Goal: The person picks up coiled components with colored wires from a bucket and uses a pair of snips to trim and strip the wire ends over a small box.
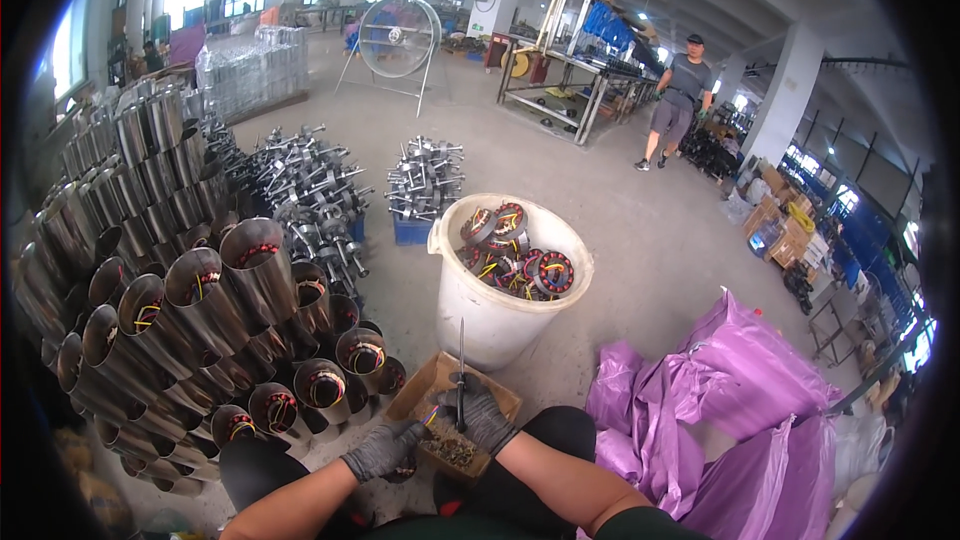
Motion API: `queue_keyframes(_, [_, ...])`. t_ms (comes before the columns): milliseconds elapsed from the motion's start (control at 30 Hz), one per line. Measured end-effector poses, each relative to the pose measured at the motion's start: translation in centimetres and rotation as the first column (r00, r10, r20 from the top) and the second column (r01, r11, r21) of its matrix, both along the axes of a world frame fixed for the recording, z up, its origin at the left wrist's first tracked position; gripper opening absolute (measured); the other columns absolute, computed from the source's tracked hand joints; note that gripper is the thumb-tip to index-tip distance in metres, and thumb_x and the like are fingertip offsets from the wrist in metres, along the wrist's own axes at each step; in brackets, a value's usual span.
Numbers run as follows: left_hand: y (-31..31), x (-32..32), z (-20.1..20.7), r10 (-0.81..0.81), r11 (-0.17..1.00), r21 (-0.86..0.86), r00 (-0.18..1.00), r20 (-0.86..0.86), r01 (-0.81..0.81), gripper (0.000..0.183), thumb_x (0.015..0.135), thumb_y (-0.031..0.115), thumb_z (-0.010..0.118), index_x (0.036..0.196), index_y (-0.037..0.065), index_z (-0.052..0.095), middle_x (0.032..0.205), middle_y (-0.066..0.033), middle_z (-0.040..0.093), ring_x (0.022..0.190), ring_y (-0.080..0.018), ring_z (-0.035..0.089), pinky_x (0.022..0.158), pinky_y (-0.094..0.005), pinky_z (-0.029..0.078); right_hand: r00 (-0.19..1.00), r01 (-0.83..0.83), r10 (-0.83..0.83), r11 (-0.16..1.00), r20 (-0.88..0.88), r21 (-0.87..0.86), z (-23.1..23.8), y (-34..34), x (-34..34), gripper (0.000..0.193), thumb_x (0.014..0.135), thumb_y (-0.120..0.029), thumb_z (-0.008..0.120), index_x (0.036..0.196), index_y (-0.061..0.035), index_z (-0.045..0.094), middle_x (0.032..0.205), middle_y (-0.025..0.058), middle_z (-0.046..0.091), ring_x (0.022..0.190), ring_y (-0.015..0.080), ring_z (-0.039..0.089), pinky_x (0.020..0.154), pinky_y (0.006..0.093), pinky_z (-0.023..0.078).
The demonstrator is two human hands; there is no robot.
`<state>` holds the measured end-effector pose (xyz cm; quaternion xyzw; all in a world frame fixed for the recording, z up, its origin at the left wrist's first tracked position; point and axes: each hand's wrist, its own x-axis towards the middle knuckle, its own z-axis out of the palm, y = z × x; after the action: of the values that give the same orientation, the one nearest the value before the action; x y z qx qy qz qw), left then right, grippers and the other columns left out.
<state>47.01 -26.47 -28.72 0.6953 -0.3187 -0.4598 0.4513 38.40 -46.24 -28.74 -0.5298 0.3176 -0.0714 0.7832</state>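
Observation:
My right hand, in a grey glove, is closed on scissors with a long pointed blade facing up and dark handles. My left hand, gloved too, is closed around coloured wires, whose yellow ends show at its fingertips. A dark part under that palm is mostly hidden. Both hands are over an open cardboard box between my knees, with small wire scraps in its bottom. Just beyond the box, a white plastic bucket holds several ring-shaped motor stators with red, yellow and black wires.
Shiny metal cylinders, some with wired stators inside, are stacked at left. Rotors with shafts are piled behind, others on a blue crate. Purple sacks lie at right. A person is near the workbench; a large fan stands farther back.

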Motion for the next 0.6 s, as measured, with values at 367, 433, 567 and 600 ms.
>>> queue_keyframes(367, [-0.8,0.6,-1.4,0.122,0.991,0.064,0.992,-0.041,-0.119,0.037,0.099,0.035,0.057,0.111,0.002,0.069,0.083,-0.0062,0.064,0.068,-0.015,0.059,0.064,-0.0343,0.051,0.988,-0.151,0.157,0.966,0.011,-0.208,-0.8,-0.4,-0.7,0.037,0.095,-0.013,0.059,0.128,-0.0072,0.044,0.08,0.0099,0.062,0.063,0.0204,0.064,0.052,0.0302,0.051])
queue_keyframes(433, [-0.9,0.8,-1.4,0.112,0.99,0.083,0.994,0.015,-0.113,0.037,0.098,0.035,0.058,0.111,0.003,0.07,0.082,-0.0058,0.064,0.068,-0.0147,0.058,0.063,-0.0343,0.05,0.99,-0.109,0.123,0.979,0.071,-0.171,0.5,0.9,-0.9,0.03,0.091,-0.012,0.062,0.116,-0.0051,0.046,0.072,0.0096,0.061,0.055,0.0193,0.061,0.046,0.0307,0.047])
queue_keyframes(567, [-1.1,0.8,-0.6,0.086,0.986,0.137,0.995,0.059,-0.093,0.037,0.097,0.035,0.06,0.113,0.004,0.07,0.082,-0.0052,0.063,0.073,-0.014,0.059,0.069,-0.0326,0.05,0.955,-0.203,0.251,0.942,0.16,-0.266,-0.3,1.2,-1.0,0.028,0.095,-0.015,0.061,0.117,-0.0074,0.047,0.08,0.0075,0.061,0.061,0.0185,0.064,0.05,0.0286,0.051])
queue_keyframes(600, [-0.9,0.8,-0.9,0.095,0.99,0.095,0.992,0.078,-0.102,0.036,0.096,0.035,0.06,0.113,0.005,0.07,0.081,-0.0048,0.063,0.073,-0.0141,0.059,0.069,-0.0327,0.05,0.95,-0.208,0.282,0.889,0.133,-0.407,0.0,1.8,-0.8,0.026,0.095,-0.015,0.06,0.116,-0.0078,0.047,0.079,0.0075,0.062,0.06,0.0183,0.064,0.049,0.0285,0.051])
